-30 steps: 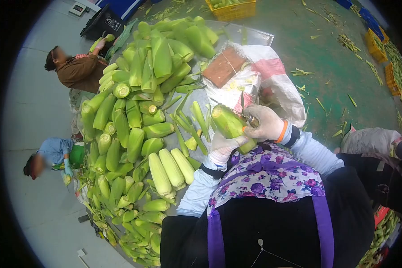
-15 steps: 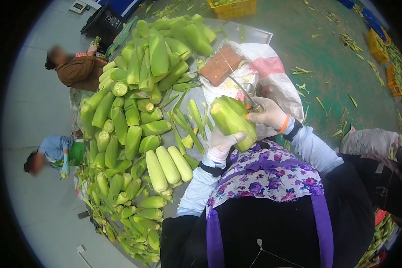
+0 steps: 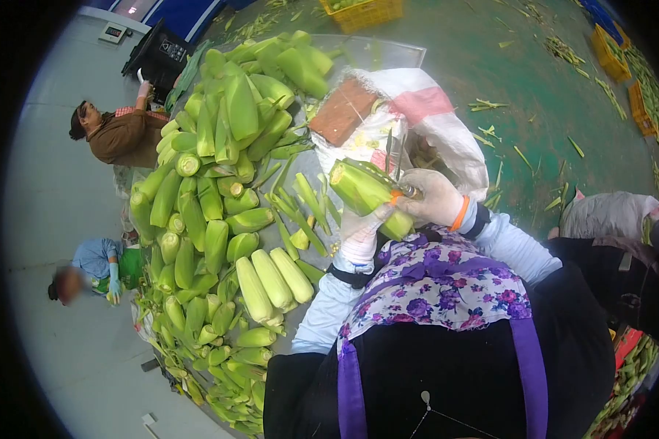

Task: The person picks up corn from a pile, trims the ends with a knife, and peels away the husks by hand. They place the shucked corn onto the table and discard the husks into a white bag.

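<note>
My left hand (image 3: 364, 233), in a white glove, is closed round the lower part of a green corn ear (image 3: 359, 186) with its husk on. My right hand (image 3: 433, 196), gloved with an orange band at the wrist, grips a knife (image 3: 398, 157) whose blade points up and away, beside the ear. The fingers of both hands meet near the ear's lower end. Just beyond the ear lie a brown block (image 3: 344, 111) and a white and pink sack (image 3: 436, 110). Three pale, peeled ears (image 3: 273, 284) lie side by side left of my left hand.
A large heap of husked-on corn (image 3: 190, 205) covers the table's left side. Two people (image 3: 121, 135) work beyond it. Yellow crates (image 3: 370, 14) stand on the green floor (image 3: 542, 121), with leaf scraps scattered about. Another sack (image 3: 600, 216) is at the right.
My right hand has moved down and left, closer to my left hand. The knife blade now stands more upright over the ear. The whole view has shifted slightly.
</note>
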`<state>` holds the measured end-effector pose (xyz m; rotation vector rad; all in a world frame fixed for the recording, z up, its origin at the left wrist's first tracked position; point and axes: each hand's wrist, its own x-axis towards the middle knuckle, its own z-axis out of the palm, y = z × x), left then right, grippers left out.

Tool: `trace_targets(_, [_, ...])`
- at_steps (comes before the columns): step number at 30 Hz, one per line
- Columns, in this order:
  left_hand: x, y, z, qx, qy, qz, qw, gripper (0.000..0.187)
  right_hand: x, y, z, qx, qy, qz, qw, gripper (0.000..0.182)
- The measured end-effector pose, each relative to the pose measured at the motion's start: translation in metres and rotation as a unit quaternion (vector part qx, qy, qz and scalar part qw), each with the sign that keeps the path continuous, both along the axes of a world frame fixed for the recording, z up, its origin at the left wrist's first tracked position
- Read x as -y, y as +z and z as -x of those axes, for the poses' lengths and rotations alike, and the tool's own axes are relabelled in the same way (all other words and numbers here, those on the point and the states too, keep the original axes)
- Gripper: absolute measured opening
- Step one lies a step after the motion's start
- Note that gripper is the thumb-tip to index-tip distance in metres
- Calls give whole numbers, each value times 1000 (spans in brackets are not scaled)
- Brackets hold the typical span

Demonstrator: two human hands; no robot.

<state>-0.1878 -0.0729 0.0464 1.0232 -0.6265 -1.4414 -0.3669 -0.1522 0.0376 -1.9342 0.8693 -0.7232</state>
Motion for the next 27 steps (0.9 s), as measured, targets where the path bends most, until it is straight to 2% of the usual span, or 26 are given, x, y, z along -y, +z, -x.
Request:
trace_targets(2, [1,-4,2,15,1,12,1000,59,1,-3,3,1,-8,25,1000,32])
trace_targets(5, [4,-1,3,62,-13,19,998,59,9,-10,1,-40,-78,-8,996,31])
trace_targets(8, [6,2,3,78,-27,31,996,60,13,-33,-6,39,-98,-146,984,35])
trace_targets(11, [5,11,3,116,-44,47,991,64,13,-9,-2,-44,-45,-70,996,48])
trace_targets(14, [5,4,-5,154,-76,58,983,69,12,2,-7,62,-53,30,996,56])
trace_targets(17, [6,10,-10,179,-114,43,976,72,12,18,-13,91,-72,23,993,53])
trace_targets(20, [5,13,-14,189,-136,36,972,69,16,4,-24,154,4,-76,985,46])
trace_targets(23, [1,15,-21,240,-168,39,955,65,17,37,-23,71,-21,-276,958,43])
trace_targets(24, [-2,15,-24,263,-180,40,947,64,20,29,-28,113,-28,-342,932,42])
trace_targets(27, [-2,17,-37,383,-261,54,884,66,25,-13,-38,166,9,-408,898,41])
